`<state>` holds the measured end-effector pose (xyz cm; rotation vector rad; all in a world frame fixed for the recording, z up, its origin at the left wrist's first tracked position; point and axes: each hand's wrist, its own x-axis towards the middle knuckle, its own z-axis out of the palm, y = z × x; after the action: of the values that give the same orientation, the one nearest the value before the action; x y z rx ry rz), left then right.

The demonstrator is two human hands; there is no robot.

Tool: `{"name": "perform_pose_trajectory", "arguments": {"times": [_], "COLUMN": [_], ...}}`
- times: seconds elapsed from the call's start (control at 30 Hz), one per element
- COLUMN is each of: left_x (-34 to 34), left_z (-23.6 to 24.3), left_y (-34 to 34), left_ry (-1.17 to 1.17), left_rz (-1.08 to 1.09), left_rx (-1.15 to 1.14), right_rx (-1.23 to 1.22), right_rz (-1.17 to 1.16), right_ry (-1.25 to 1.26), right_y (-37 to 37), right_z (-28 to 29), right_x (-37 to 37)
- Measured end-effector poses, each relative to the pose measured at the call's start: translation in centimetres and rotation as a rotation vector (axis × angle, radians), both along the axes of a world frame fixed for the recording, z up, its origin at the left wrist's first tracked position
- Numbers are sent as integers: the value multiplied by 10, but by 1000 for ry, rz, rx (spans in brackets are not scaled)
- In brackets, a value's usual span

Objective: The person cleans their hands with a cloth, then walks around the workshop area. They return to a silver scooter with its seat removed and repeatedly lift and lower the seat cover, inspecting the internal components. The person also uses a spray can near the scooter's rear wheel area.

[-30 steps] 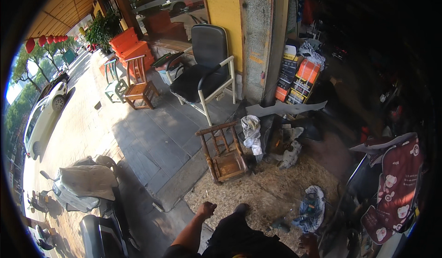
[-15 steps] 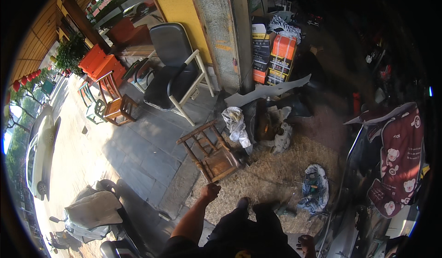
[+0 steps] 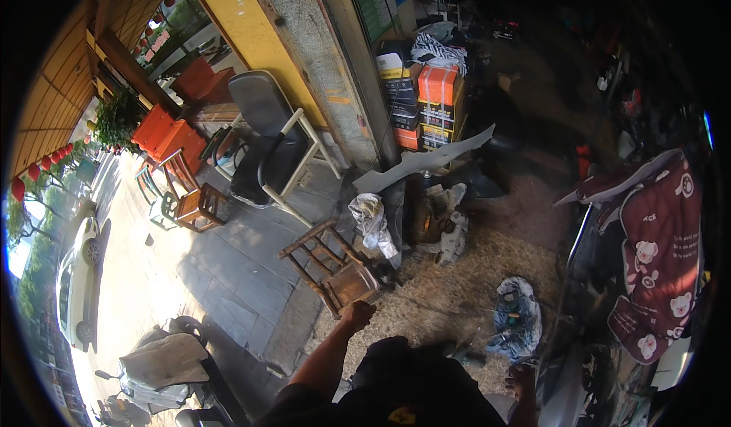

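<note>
The left hand (image 3: pixel 358 316), fingers curled closed, is just beside the small wooden chair (image 3: pixel 352 285) — the right hand (image 3: pixel 521 381), fingers too dim to tell, hangs near the cluttered tub (image 3: pixel 534 305), right.

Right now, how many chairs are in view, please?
4: black armchair by the pillar, brown chair and green chair left of it, small wooden chair near the left hand; others may be hidden.

A black armchair (image 3: pixel 263 149) stands by a yellow wall (image 3: pixel 245 22), left of stacked boxes (image 3: pixel 439 109).
</note>
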<state>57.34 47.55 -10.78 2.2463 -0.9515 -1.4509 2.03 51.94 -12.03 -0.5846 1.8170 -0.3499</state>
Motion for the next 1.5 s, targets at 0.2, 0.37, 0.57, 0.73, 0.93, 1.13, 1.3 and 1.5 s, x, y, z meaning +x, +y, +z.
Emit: {"name": "perform_pose_trajectory", "arguments": {"times": [0.2, 0.37, 0.57, 0.73, 0.93, 1.13, 1.3, 1.5], "left_x": [-42, -66, -95, -148, -232, -295, -330, -347], "left_z": [3, -8, -12, -14, -16, -12, -13, -19], "left_y": [-35, -70, -143, -227, -332, -387, -392, -390], "left_ry": [49, 263, 146, 201, 251, 189, 147, 119], "left_rz": [-79, 9, -215, -413, -596, -787, -912, -977], "left_rx": [54, 180, 285, 290, 235, 220, 219, 238], "right_rx": [22, 75, 129, 114, 183, 170, 182, 203], "right_rz": [-139, -307, -599, -767, -879, -1043, -1175, -1212], "right_ry": [24, 24, 12, 64, 93, 14, 15, 63], "right_y": [9, 49, 98, 121, 118, 92, 83, 86], "right_z": [-3, 16, 9, 0, 5, 33, 49, 51], "right_x": [-43, -31, -5, 16, 47, 74, 97, 109]}}
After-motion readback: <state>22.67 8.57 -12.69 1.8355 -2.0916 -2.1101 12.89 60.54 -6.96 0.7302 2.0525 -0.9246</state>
